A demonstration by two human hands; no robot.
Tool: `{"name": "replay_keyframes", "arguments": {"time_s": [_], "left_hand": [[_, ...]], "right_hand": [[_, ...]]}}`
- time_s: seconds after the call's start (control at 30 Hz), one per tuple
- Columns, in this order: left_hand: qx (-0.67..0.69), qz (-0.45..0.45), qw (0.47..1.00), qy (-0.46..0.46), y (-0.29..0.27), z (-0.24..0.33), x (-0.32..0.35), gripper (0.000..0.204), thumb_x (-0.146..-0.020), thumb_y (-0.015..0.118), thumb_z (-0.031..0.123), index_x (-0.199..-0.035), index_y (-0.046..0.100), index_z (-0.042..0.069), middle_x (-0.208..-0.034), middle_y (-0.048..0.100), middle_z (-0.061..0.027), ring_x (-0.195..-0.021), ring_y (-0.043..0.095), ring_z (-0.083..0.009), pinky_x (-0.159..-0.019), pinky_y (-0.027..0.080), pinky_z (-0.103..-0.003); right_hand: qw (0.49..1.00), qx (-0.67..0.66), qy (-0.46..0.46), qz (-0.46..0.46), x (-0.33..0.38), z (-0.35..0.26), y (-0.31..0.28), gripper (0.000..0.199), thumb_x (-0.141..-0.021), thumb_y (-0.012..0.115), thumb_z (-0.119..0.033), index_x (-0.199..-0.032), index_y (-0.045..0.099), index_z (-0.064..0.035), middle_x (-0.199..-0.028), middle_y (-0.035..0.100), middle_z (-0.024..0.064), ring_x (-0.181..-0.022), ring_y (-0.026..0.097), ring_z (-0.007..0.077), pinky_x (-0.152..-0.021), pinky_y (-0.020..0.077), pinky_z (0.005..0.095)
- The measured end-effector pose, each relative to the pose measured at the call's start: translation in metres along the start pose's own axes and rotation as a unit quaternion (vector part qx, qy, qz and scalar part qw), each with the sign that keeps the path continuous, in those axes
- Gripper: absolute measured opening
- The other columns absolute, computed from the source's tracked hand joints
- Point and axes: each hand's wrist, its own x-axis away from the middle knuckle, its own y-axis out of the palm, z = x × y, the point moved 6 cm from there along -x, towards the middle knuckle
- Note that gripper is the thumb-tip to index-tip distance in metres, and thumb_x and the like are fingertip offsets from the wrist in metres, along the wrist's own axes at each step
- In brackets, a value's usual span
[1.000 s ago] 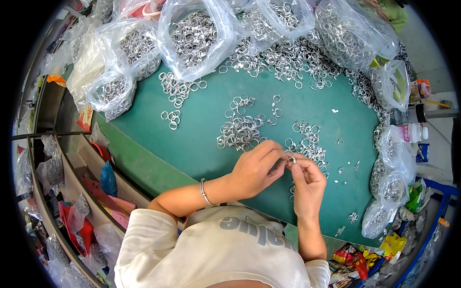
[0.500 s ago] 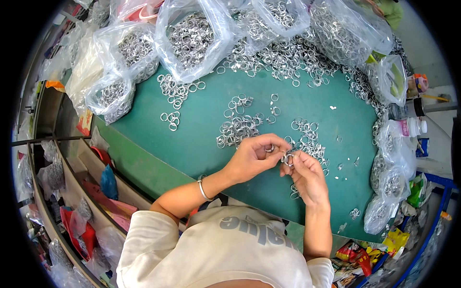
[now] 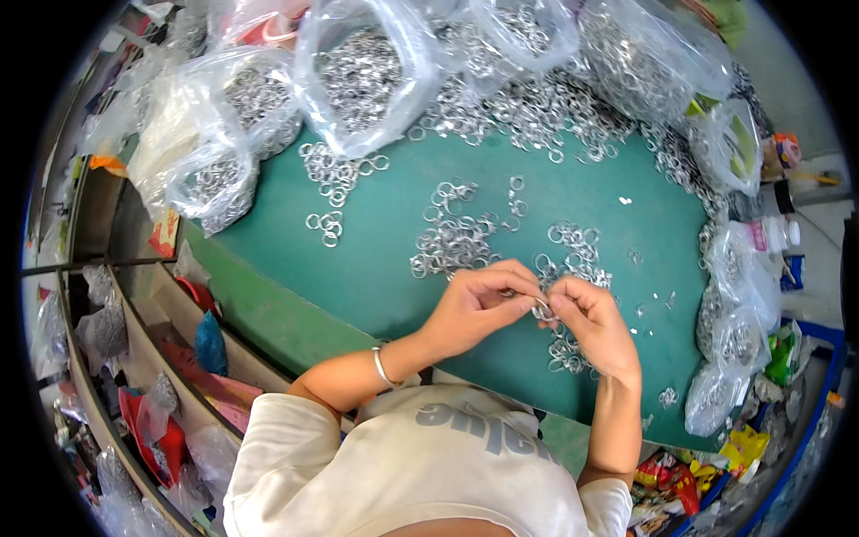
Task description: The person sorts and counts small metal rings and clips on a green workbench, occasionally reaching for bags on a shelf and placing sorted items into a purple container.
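Metal ring (image 3: 542, 311): small, light, stiff, slippery; best pinched at its rim
Left hand (image 3: 474, 309): fingers pinching ring
Right hand (image 3: 595, 322): fingers pinching ring
Surface (image 3: 376, 259): green, loose rings

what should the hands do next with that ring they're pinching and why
Probably finish working the ring and drop it on the small pile below. Both the left hand and right hand pinch it together just above the green table, with loose rings waiting close by.
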Motion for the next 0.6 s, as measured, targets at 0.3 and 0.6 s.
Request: {"name": "replay_keyframes", "arguments": {"time_s": [0.3, 0.6], "left_hand": [[-0.016, -0.024, 0.995, 0.096, 0.007, 0.016, 0.015, 0.015, -0.088, 0.052, -0.006, -0.094, 0.065, -0.005, -0.095, 0.054, -0.0106, -0.082, 0.056, -0.0161, -0.072, 0.049, -0.027], [0.315, 0.017, 0.945, -0.086, -0.009, -0.003, 0.017, 0.016, -0.093, 0.056, 0.015, -0.103, 0.057, 0.002, -0.099, 0.051, -0.0039, -0.072, 0.042, -0.0076, -0.065, 0.037, -0.021]], "right_hand": [[0.998, -0.042, 0.043, -0.032, 0.002, 0.008, 0.013, 0.011, -0.092, 0.051, -0.004, -0.084, 0.056, 0.0004, -0.075, 0.058, 0.0027, -0.07, 0.055, 0.0098, -0.066, 0.0444, 0.0233], [0.991, 0.122, -0.031, 0.05, -0.003, 0.002, 0.026, 0.012, -0.091, 0.055, -0.004, -0.081, 0.056, 0.0027, -0.067, 0.058, 0.0045, -0.064, 0.056, 0.0082, -0.06, 0.045, 0.0236]]}}
